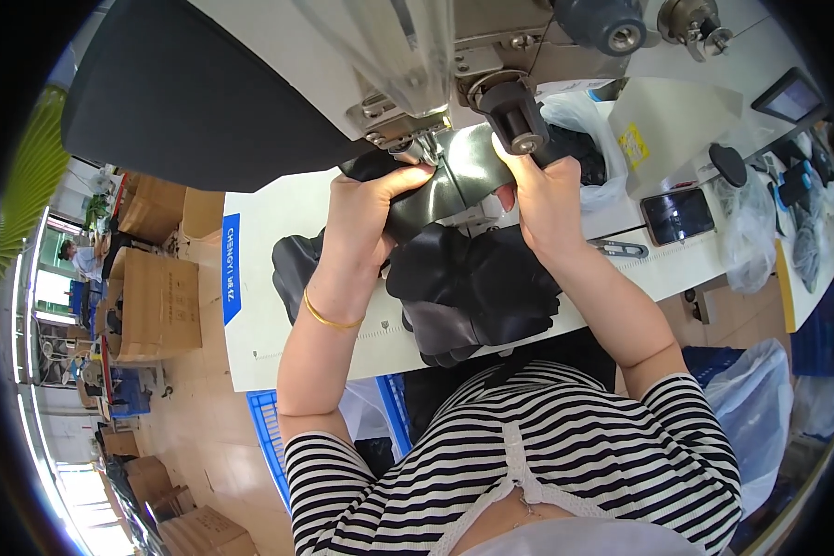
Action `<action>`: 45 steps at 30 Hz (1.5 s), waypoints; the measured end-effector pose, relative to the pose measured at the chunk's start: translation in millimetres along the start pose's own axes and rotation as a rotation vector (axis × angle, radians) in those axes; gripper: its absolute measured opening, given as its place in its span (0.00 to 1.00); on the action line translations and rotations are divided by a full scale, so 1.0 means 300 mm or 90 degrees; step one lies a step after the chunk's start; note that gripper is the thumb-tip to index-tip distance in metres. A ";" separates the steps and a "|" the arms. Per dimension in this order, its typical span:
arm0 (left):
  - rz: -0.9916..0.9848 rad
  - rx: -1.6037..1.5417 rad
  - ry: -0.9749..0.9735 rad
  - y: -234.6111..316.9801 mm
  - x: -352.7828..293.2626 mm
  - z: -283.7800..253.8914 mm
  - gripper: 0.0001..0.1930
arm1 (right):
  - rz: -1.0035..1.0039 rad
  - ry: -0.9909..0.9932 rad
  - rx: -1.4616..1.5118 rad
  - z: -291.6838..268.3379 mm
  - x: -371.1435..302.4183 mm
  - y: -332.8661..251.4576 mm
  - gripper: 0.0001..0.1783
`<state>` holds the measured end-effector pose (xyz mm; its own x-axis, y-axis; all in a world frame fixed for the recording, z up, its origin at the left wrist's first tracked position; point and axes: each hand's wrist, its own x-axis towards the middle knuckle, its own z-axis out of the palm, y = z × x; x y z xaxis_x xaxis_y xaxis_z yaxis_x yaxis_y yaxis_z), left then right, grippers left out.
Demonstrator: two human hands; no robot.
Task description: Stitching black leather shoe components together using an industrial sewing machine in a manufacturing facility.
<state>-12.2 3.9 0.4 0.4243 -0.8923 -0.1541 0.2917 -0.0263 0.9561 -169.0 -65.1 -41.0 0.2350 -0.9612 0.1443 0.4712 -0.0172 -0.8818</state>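
Note:
My left hand (366, 215) and my right hand (542, 195) both grip a shiny black leather piece (454, 181), stretched between them right under the head of a sewing machine (435, 65). The left fingers curl over its left end, near the needle area. The right fingers pinch its right end beside a dark round knob (517, 116). More black leather pieces (473, 287) lie heaped on the white table (259, 306) just below my hands. A gold bangle sits on my left wrist.
A phone (678, 215) and small snips (619, 247) lie on the table at right, with clear plastic bags (746, 232) and a yellowish card (663, 125) beyond. Blue crates (269, 435) sit under the table. Cardboard boxes (157, 301) stand on the floor at left.

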 end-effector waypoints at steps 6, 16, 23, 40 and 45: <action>-0.002 0.017 0.006 -0.003 0.023 -0.006 0.07 | 0.020 -0.020 -0.045 -0.012 0.021 0.004 0.10; 0.006 -0.017 -0.009 -0.004 0.013 -0.015 0.06 | 0.016 -0.032 -0.059 -0.017 0.033 0.019 0.13; -0.064 -0.110 -0.055 0.007 0.000 -0.044 0.11 | 0.009 -0.025 -0.036 -0.017 0.025 0.006 0.14; 0.008 -0.036 -0.068 -0.206 -0.277 -0.056 0.13 | 0.160 -0.178 -0.041 -0.081 -0.278 0.041 0.10; -0.049 -0.148 -0.039 -0.236 -0.297 -0.022 0.13 | 0.119 -0.193 -0.061 -0.093 -0.298 0.068 0.14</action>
<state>-65.0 88.3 -55.4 0.3435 -0.9173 -0.2016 0.5129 0.0034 0.8584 -204.2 12.8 -84.6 0.5577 -0.8250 0.0912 0.3186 0.1113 -0.9413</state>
